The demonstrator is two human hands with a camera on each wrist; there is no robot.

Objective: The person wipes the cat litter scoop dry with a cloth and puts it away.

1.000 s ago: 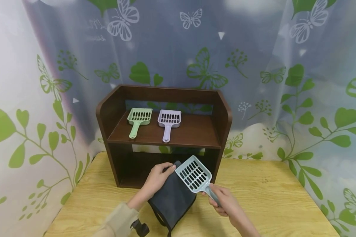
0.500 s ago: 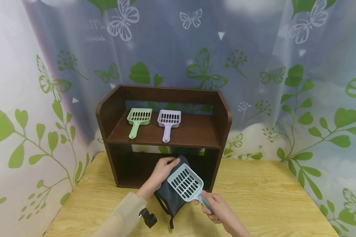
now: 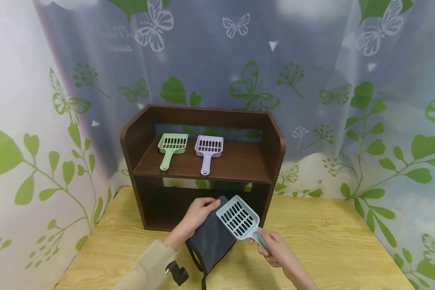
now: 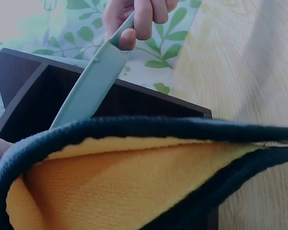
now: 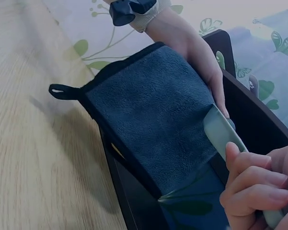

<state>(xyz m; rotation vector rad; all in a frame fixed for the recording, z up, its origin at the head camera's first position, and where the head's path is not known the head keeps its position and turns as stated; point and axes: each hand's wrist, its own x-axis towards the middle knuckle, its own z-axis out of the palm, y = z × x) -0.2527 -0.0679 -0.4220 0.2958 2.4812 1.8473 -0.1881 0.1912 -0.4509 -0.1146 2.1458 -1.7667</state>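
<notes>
My left hand (image 3: 199, 215) pinches the upper edge of a folded cleaning cloth (image 3: 213, 237), thumb on top. The cloth is dark grey-blue outside; its orange lining (image 4: 115, 182) shows in the left wrist view, and a small hanging loop (image 5: 62, 91) sticks out at one corner. My right hand (image 3: 278, 250) grips the handle of a pale blue slotted litter scoop (image 3: 238, 217). In the head view the scoop's head overlaps the cloth's upper right side, and in the right wrist view its edge meets the cloth. Fingers behind the cloth are hidden.
A dark brown two-tier shelf (image 3: 203, 176) stands just behind the hands on a wooden table (image 3: 319, 237). On its upper tier lie a green litter scoop (image 3: 172, 147) and a purple one (image 3: 208, 151). A patterned curtain (image 3: 311, 100) hangs behind.
The scoop slid down and left across the cloth while the cloth rose, then went back up and right. The cloth has dropped slightly again. Both hands keep their hold.
</notes>
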